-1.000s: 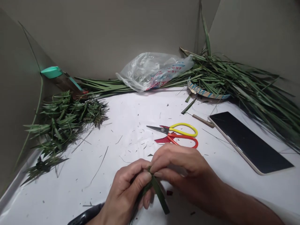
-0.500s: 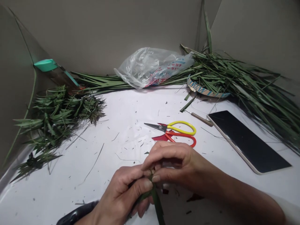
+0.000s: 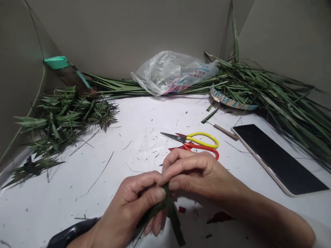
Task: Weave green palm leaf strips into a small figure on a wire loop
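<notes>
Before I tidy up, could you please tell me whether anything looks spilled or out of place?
Only litter stands out: dark clippings and red scraps lie scattered across the white surface, unlike the leaf strips heaped at the back. No spill shows.

Light is dim: white tabletop [image 3: 139, 117] brightest mid-frame, grey wall [image 3: 116, 34] dull. Shadow darkens the area below the right hand [image 3: 199, 174] (the green strip [image 3: 172, 217] looks murky). Glints mark the plastic bag [image 3: 170, 70]; 1 thin highlight lines the phone [image 3: 281, 160]; leaves [image 3: 58, 117] at left look soft.
</notes>
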Motion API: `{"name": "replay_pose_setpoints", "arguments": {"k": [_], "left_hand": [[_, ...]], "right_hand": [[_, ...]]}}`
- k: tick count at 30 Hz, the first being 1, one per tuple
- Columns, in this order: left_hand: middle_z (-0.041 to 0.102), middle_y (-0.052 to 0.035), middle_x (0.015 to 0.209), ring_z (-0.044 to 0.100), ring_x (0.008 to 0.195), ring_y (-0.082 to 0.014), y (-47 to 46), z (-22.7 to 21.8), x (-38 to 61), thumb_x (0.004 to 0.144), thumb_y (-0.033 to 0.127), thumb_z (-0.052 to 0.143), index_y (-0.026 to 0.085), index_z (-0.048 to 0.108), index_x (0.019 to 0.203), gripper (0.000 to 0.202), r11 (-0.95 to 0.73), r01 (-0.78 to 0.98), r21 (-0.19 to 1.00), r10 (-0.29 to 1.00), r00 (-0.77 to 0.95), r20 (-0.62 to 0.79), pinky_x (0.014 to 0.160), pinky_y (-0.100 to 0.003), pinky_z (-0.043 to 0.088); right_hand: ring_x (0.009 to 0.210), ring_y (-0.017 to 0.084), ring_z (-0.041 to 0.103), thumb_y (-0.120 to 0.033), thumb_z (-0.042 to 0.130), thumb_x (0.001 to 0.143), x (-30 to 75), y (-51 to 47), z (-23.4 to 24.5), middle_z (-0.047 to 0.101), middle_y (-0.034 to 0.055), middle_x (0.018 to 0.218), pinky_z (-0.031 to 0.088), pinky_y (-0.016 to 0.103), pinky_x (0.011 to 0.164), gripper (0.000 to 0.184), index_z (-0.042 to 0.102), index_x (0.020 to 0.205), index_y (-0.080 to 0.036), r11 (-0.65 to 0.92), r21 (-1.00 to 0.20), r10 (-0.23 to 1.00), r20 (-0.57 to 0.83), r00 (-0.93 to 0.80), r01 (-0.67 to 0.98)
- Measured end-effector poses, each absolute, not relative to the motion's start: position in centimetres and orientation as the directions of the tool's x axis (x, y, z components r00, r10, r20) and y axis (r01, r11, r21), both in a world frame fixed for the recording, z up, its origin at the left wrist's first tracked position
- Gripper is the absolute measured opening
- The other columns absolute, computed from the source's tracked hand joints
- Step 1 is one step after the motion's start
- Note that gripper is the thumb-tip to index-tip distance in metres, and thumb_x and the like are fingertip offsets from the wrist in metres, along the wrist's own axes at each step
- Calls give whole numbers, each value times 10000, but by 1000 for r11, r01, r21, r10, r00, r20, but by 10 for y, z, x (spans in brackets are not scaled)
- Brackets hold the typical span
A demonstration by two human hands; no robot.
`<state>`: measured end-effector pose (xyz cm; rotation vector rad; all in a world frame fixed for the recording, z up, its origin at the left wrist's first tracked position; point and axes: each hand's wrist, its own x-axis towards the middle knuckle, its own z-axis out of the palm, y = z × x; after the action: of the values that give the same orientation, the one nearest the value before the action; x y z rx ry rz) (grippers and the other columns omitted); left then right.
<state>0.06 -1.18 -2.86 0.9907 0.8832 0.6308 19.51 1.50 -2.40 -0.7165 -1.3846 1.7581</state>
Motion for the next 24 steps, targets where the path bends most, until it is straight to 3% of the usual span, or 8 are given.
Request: {"name": "replay_pose_setpoints", "arguments": {"k": [4,15,24], "left_hand": [[632,-18,515,511,414,-96,-12,-28,3,869,402,685,138,715,858,266,435,-134,891,794,523,-309,436,-188,348],[530,18,438,392,363,-77,-14,-25,8,857,409,672,138,692,788,280,397,-93,913,816,492,-305,396,-204,255],[570,19,452,397,366,-65,-17,-31,6,890,362,646,128,728,905,249,357,-81,931,844,455,-284,397,-191,243]], "right_hand": [[845,73,612,-25,736,789,196,16,-26,623,-26,944,509,153,737,281,809,870,-284,-103,-966,823,52,-565,-239],[816,92,626,-21,779,746,195,16,-30,652,-19,900,519,184,723,255,808,836,-258,-52,-967,842,92,-532,-249],[821,75,622,18,742,765,192,13,-30,662,-40,867,494,157,730,292,809,815,-261,44,-968,863,161,-478,-248]]}}
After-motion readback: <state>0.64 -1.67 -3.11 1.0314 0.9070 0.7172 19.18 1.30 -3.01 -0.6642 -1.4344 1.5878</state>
